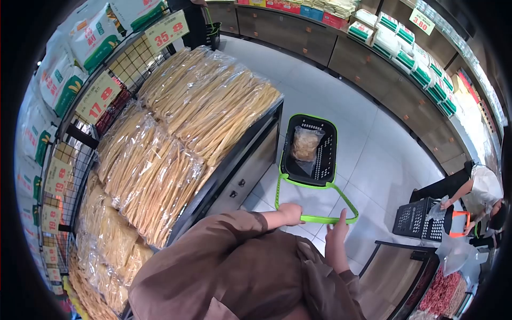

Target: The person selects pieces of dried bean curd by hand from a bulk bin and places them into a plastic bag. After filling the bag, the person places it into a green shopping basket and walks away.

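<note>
A black shopping basket (329,154) with a green rim is in front of me over the tiled floor. Inside it lies a clear plastic bag (306,145) of pale tan pieces that I cannot name. The basket's long green handle (277,191) is swung toward my body. My left hand (291,213) is closed around the near bar of this handle. At the handle's right corner, my right hand (336,237) touches or nearly touches it, with its fingers pointing up and partly apart.
To the left, a display stand holds long bagged dried sticks (208,101), with price signs (167,31) behind. Drawer cabinets (373,69) curve along the back and right. At right, another person (482,186) bends beside a dark basket (410,217). A low wooden unit (392,277) stands nearer.
</note>
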Motion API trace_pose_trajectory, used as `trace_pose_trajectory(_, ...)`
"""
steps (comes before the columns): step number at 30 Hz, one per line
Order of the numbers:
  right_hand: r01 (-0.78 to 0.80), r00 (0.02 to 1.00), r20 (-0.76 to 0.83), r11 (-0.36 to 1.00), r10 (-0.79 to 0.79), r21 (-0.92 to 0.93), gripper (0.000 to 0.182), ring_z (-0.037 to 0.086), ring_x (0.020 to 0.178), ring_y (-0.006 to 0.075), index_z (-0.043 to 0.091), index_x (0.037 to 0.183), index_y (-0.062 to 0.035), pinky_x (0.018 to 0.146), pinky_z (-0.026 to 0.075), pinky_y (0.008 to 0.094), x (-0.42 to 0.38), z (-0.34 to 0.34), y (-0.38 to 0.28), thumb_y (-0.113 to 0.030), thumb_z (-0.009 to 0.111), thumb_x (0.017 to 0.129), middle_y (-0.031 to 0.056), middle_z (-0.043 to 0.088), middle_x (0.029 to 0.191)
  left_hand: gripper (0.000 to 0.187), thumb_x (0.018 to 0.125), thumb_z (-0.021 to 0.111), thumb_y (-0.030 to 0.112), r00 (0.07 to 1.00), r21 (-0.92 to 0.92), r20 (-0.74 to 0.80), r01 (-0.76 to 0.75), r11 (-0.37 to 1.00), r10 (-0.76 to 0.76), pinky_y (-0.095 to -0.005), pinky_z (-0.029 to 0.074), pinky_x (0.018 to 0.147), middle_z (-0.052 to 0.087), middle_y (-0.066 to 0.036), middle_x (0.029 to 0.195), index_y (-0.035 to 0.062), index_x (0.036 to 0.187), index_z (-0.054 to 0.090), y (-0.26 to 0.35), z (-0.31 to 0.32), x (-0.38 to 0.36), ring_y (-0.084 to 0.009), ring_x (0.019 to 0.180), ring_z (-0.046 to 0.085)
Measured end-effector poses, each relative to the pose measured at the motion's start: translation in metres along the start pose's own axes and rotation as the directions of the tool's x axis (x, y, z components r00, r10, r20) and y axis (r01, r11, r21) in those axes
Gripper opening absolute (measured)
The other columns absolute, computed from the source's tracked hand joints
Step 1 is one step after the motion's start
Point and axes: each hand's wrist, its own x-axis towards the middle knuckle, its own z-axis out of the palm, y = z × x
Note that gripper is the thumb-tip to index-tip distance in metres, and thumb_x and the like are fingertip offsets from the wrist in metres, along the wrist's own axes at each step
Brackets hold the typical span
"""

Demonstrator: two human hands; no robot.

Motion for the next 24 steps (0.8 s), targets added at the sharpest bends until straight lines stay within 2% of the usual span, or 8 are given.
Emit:
trace_pose_trajectory(2,-0.586,0.810,0.210,0.733,0.548,0.347,0.043,0.058,0.095,0.0333,0.034,0.125,-0.0008,0.087,0.047,0.0523,0.025,0.004,0.001,-0.018,0.057,0.094,0.0201,0.051,0.108,0.047,0.079,0.068,0.049,0.999,-0.043,0.018,0.036,0.998,-0.036,-0.0440,0.050,0.081,0.068,-0.014,0.100,0.0079,0.102,0.066,0.020,0.001,0.011,-0.0320,0.097,0.064)
trace_pose_trajectory(3,-0.501,0.860,0.129,0.770,0.494,0.394,0.027,0.058,0.077,0.0291,0.037,0.115,-0.0002,0.074,0.052,0.0531,0.031,0.010,0.006,-0.012,0.051,0.095,0.0158,0.051,0.094,0.049,0.080,0.067,0.050,1.000,-0.040,0.023,0.008,0.999,-0.007,-0.0437,0.050,0.081,0.067,-0.015,0.100,0.0068,0.102,0.064,0.023,0.001,0.018,-0.0320,0.097,0.064)
trace_pose_trajectory(7,-0.394,0.919,0.133,0.877,0.371,0.275,0.021,0.058,0.068,0.0275,0.037,0.107,0.0008,0.064,0.054,0.0476,0.058,-0.001,0.006,-0.005,0.049,0.091,0.0146,0.050,0.087,0.047,0.078,0.070,0.047,0.993,-0.208,-0.060,-0.113,0.972,0.103,-0.0427,0.049,0.078,0.065,-0.014,0.095,0.0056,0.098,0.060,0.014,-0.003,0.030,-0.0318,0.090,0.063)
trace_pose_trajectory(9,-0.313,0.947,0.139,0.931,0.291,0.188,0.019,0.056,0.060,0.0265,0.037,0.100,-0.0002,0.056,0.054,0.0444,0.079,-0.016,0.006,0.001,0.047,0.085,0.0133,0.049,0.080,0.043,0.077,0.073,0.041,0.832,-0.237,-0.480,-0.430,0.871,0.280,-0.0410,0.049,0.074,0.062,-0.012,0.087,0.0051,0.093,0.057,0.000,-0.011,0.036,-0.0310,0.081,0.060)
trace_pose_trajectory(14,-0.357,0.934,0.029,0.934,0.356,0.005,0.011,0.050,0.052,0.0239,0.039,0.088,-0.0064,0.051,0.051,0.0439,0.131,-0.077,-0.001,-0.004,0.048,0.084,0.0104,0.046,0.068,0.024,0.079,0.073,0.022,0.756,-0.323,-0.654,-0.297,0.899,0.015,-0.0351,0.049,0.064,0.059,-0.010,0.080,0.0043,0.088,0.059,-0.037,-0.083,0.032,-0.0241,0.070,0.060)
trace_pose_trajectory(15,-0.331,0.943,0.038,0.943,0.331,-0.026,0.010,0.049,0.050,0.0234,0.039,0.089,-0.0065,0.050,0.050,0.0435,0.150,-0.093,0.004,-0.004,0.047,0.084,0.0101,0.046,0.067,0.021,0.080,0.072,0.020,0.686,-0.309,-0.728,-0.309,0.899,-0.014,-0.0345,0.049,0.062,0.059,-0.010,0.077,0.0044,0.086,0.059,-0.045,-0.101,0.029,-0.0240,0.068,0.060)
trace_pose_trajectory(18,-0.250,0.963,0.066,0.956,0.262,-0.150,0.011,0.048,0.046,0.0218,0.040,0.090,-0.0068,0.044,0.048,0.0415,0.200,-0.125,-0.005,-0.004,0.047,0.082,0.0091,0.045,0.064,0.020,0.081,0.069,0.022,0.591,-0.230,-0.805,-0.226,0.946,-0.054,-0.0377,0.048,0.061,0.058,-0.012,0.074,0.0049,0.080,0.059,-0.069,-0.150,0.028,-0.0296,0.067,0.059)
trace_pose_trajectory(24,-0.192,0.976,0.025,0.904,0.218,-0.382,0.023,0.047,0.042,0.0203,0.039,0.095,-0.0063,0.039,0.046,0.0374,0.258,-0.110,-0.080,-0.001,0.050,0.076,0.0081,0.043,0.063,0.020,0.083,0.068,0.023,0.550,-0.264,-0.825,-0.174,0.949,-0.129,-0.0364,0.048,0.061,0.058,-0.011,0.072,0.0049,0.079,0.060,-0.087,-0.222,0.051,-0.0275,0.066,0.059)
